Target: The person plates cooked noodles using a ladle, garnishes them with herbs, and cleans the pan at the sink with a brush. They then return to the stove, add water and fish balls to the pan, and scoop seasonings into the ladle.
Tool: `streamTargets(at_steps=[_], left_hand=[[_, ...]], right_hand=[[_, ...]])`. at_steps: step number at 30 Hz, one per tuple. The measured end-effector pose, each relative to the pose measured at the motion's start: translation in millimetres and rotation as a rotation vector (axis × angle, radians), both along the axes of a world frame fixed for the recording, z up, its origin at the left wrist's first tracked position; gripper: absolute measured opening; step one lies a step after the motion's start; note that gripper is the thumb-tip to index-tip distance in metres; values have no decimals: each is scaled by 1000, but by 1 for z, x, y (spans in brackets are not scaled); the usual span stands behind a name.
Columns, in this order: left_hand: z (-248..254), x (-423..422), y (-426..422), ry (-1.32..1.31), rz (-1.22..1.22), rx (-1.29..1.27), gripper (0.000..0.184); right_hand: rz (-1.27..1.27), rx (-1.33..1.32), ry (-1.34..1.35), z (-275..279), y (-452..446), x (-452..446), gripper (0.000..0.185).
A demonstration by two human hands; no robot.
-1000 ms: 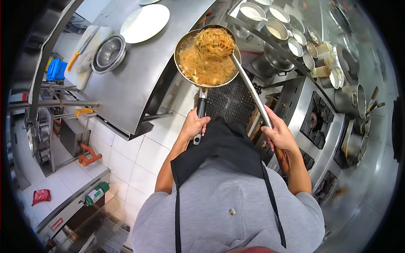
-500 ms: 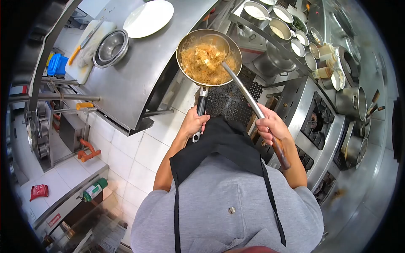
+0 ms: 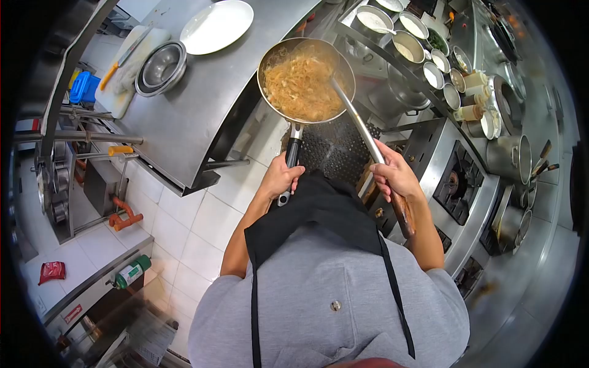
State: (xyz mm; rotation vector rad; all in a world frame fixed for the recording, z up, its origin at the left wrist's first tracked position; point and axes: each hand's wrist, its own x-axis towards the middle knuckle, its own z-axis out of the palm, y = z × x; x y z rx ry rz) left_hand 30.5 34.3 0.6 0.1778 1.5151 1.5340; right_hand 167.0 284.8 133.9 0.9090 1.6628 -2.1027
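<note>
My left hand [image 3: 283,177] is closed around the black handle of a frying pan [image 3: 348,69], which is held up in front of me between the steel counter and the stove. Brownish noodles [image 3: 300,86] fill much of the pan, with faint steam over them. In my right hand [image 3: 393,174] is a long metal ladle [image 3: 358,121] with a wooden grip end, slanting up to the left into the pan. Its bowl is hard to make out among the noodles.
On the steel counter [image 3: 178,129] at left are a white oval plate [image 3: 217,27], nested metal bowls [image 3: 161,69] and a knife [image 3: 126,55] on a cutting board. Right are a gas stove [image 3: 457,184], several metal containers on a shelf and a large pot [image 3: 510,159].
The noodles, earlier heaped on the ladle, now lie spread across the pan. The ladle's bowl has gone down among them, and my right hand has shifted slightly.
</note>
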Motion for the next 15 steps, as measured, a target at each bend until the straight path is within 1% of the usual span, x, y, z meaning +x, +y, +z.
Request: streamTargets(at_steps=[2,4,5,7,8,10,11,13,14,15], left_hand=[[-1,0,3,-20,5,1,18],[0,-2,7,-34,7,6,18],[1,-3,8,-36,8,5,18],[1,-3,10,-42,12,4,18],[0,-4,11,-44,15,10,18],[2,-7,13,-46,17,15,18],[4,-8,14,-35,6,19,19],[6,-9,15,-23,-6,25,19],[7,-10,15,-27,-7,35,19],[7,-11,17,-30,-7,49,19]], right_hand=[[-1,12,2,2,2,2,77],[69,180,30,4,2,4,76],[67,182,32,6,1,7,76],[56,312,68,11,-2,14,74],[59,312,68,10,0,16,74],[172,530,79,7,4,21,75],[172,528,76,9,4,21,75],[270,714,90,14,4,17,76],[267,715,93,13,4,17,76],[281,808,104,10,4,18,77]])
